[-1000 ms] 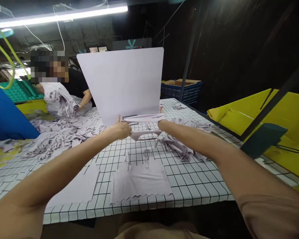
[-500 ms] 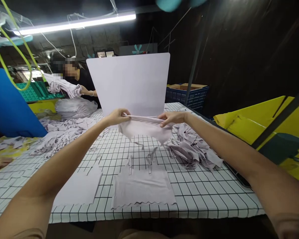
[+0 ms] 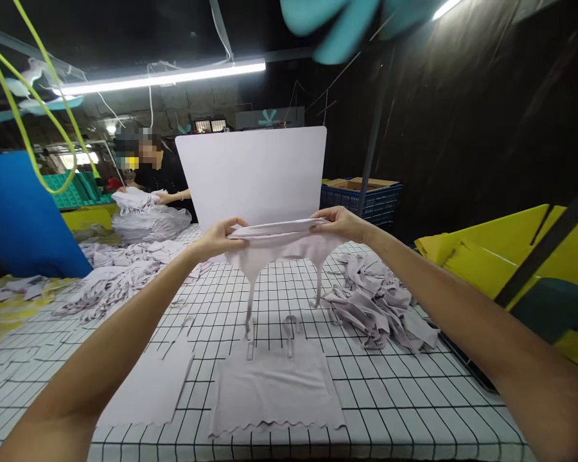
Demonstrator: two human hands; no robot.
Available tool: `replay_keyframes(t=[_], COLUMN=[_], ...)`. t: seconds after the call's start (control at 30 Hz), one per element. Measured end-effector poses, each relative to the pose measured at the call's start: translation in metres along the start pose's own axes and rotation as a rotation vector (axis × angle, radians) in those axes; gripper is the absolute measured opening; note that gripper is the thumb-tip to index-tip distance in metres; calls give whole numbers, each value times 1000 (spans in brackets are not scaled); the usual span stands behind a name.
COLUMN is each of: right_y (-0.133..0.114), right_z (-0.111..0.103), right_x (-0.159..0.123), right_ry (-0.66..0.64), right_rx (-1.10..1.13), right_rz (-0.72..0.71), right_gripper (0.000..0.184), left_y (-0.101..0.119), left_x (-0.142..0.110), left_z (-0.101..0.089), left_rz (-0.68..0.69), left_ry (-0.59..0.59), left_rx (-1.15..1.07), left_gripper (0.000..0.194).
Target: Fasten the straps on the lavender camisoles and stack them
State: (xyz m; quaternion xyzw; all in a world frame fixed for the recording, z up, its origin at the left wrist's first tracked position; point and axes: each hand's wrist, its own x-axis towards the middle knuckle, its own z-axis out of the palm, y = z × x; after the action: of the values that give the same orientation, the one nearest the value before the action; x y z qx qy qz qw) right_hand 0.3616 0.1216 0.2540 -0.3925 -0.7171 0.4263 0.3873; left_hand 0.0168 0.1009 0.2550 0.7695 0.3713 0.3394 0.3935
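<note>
Between them, my left hand (image 3: 221, 240) and my right hand (image 3: 340, 224) stretch a pale lilac camisole (image 3: 284, 240) by its edge, fingers pinched on both ends. It hangs upside down above the table, with two thin straps dangling. Below it, a matching camisole (image 3: 277, 388) lies flat near the front edge, straps pointing away from me and wavy hem towards me. Left of that lies a smooth pale panel (image 3: 147, 388) with straps at its top. Behind my hands stands an upright white board (image 3: 253, 173).
Crumpled lilac garments (image 3: 378, 298) lie in a heap at right; another pile (image 3: 120, 276) covers the left. A blue board (image 3: 24, 215) leans at far left. Across the table, a person (image 3: 164, 179) handles pale fabric. Blue crates (image 3: 385, 199) and yellow sheeting (image 3: 501, 244) stand at right.
The camisole's edge is pulled tauter and its straps now hang straight down. The person across has lowered their fabric bundle onto the plastic bag. My view has tilted up slightly.
</note>
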Motion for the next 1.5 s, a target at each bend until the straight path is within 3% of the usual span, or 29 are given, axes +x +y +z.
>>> replay_keyframes(t=[0.07,0.17,0.27,0.47,0.57,0.67,0.77,0.87,0.93,1.03,1.1,1.2,1.33,1.4,1.5], right_y=[4,6,5,6,10,13,17,21,23,21,17,13,15,17,18], right_z=[3,9,12,15,23,32,38,47,62,92,108,108,83,75,71], right_x=[2,5,4,-4,-7,-10,-13,-13,-9,1,8,17,21,22,23], right_ry=[106,124,111,-18,-24,-44,-122,-206,-202,-264,-303,-225,-133,-105,-77], right_rx=[111,316,400,65,126,239,158,-142,-201,60,226,201,-14,-1,234], right_rz=[-46,-58,-14,-19,-7,55,104,131,78,-84,-111,-18,44,30,14], right_gripper=[42,42,40,39,43,48,51,51,49,52,53,51,46,45,46], left_y=[-3,-9,-16,-25,-32,-42,-45,-37,-27,-10,0,9,2,-8,-28], left_x=[-3,-6,-9,-24,-29,-31,-31,-26,-19,-5,1,1,-8,-9,-5], left_z=[3,8,9,7,13,18,20,24,32,47,50,39,12,2,-6], left_rz=[70,124,106,24,12,-19,-46,29,75,63,35,-22,-114,-145,-153], left_ry=[111,245,235,209,173,224,259,295,266,157,97,93,177,126,46], left_rx=[111,231,212,125,101,10,-148,-251,-247,-245,-261,-126,77,-20,-265], left_gripper=[41,36,44,47,47,50,49,47,46,48,47,40,38,44,51])
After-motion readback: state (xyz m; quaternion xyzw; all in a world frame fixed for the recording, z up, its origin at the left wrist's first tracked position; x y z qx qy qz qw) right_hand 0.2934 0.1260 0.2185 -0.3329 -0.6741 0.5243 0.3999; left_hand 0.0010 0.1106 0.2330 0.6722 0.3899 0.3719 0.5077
